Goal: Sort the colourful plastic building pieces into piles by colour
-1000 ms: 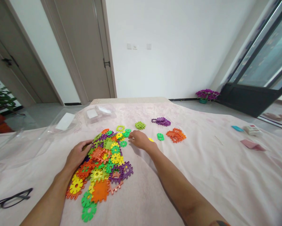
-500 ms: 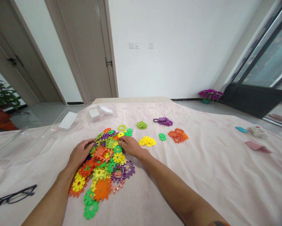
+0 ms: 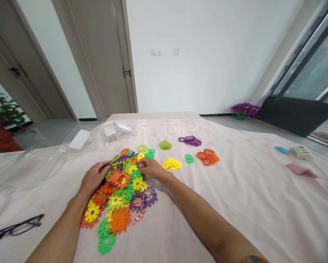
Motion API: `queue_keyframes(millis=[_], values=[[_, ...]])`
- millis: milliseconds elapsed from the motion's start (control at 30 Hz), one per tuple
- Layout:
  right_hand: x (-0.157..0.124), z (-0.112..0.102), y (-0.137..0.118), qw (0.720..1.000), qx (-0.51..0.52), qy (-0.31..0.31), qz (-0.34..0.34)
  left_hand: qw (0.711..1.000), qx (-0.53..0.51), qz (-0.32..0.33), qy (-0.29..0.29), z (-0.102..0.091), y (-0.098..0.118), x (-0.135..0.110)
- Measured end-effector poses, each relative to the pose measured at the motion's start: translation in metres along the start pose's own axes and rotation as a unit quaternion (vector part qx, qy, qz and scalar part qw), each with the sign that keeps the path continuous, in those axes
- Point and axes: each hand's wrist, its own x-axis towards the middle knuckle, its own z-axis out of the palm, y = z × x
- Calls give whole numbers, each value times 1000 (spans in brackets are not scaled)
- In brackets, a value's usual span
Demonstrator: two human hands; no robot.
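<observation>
A heap of flat plastic interlocking pieces (image 3: 120,190) in orange, yellow, green and purple lies on the pink cloth (image 3: 235,204) before me. My left hand (image 3: 94,178) rests on the heap's left edge, fingers spread loosely over the pieces. My right hand (image 3: 152,168) is at the heap's upper right edge, fingertips drawn together among yellow and green pieces; what they pinch is hidden. Just right of that hand lie small one-colour piles: yellow (image 3: 171,164), green (image 3: 189,158), orange (image 3: 208,157), light green (image 3: 165,145) and purple (image 3: 190,140).
Black glasses (image 3: 14,229) lie at the near left. Clear plastic packaging (image 3: 79,140) and a clear box (image 3: 117,129) sit behind the heap. At the far right are a teal item (image 3: 281,149), a white box (image 3: 299,152) and a pink item (image 3: 301,170).
My right hand has drawn back left from the yellow pile to the big heap, uncovering the yellow pile. My left hand has stayed on the heap.
</observation>
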Motion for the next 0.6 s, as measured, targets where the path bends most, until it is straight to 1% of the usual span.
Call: queue_keyframes(millis=[67, 133, 200, 233, 333, 433, 533, 600], values=[[-5, -3, -8, 997, -64, 34, -34, 1000, 1, 1, 0, 0, 0, 0], [-9, -10, -18, 986, -118, 84, -77, 1000, 1, 2, 0, 0, 0, 0], [-12, -20, -24, 975, -148, 123, -108, 1000, -2, 6, -1, 0, -1, 0], [-13, -26, -26, 972, -152, 139, -111, 1000, -4, 7, -1, 1, -2, 0], [-10, -49, -21, 972, -119, 183, -83, 1000, -4, 9, 4, 2, -4, 1], [-7, -80, -10, 973, -41, 227, -22, 1000, 3, 7, 3, 2, -5, 2], [-10, -112, 3, 958, 51, 278, 43, 1000, 6, 6, 0, 2, -6, 3], [-15, -131, 11, 941, 92, 320, 64, 1000, 8, 7, 1, 2, -6, 3]])
